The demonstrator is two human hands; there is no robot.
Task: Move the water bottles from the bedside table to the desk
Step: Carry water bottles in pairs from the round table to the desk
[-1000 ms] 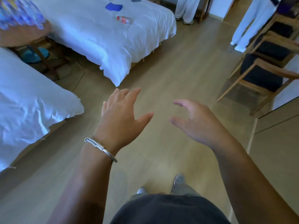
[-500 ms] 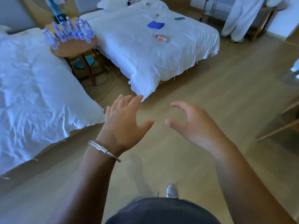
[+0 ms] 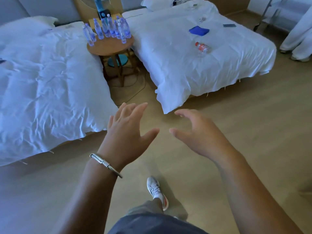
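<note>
Several clear water bottles (image 3: 108,29) with blue labels stand upright on a round wooden bedside table (image 3: 111,46) between two beds, far ahead of me. My left hand (image 3: 128,132), a silver bracelet on its wrist, is held out over the floor with fingers spread and holds nothing. My right hand (image 3: 197,132) is beside it, fingers loosely bent, also holding nothing. Both hands are well short of the table. The desk is out of view.
White-covered beds flank the table: the left bed (image 3: 42,85) and the right bed (image 3: 202,61). On the right bed lie a red-labelled bottle (image 3: 201,47), a blue cloth (image 3: 198,30) and a phone (image 3: 229,25). A person in white (image 3: 298,36) stands far right. Cables trail under the table.
My view has swung left and forward, bringing the bedside table and bottles from the top left corner toward the centre. Both hands stay raised and hold nothing. The chairs have left view.
</note>
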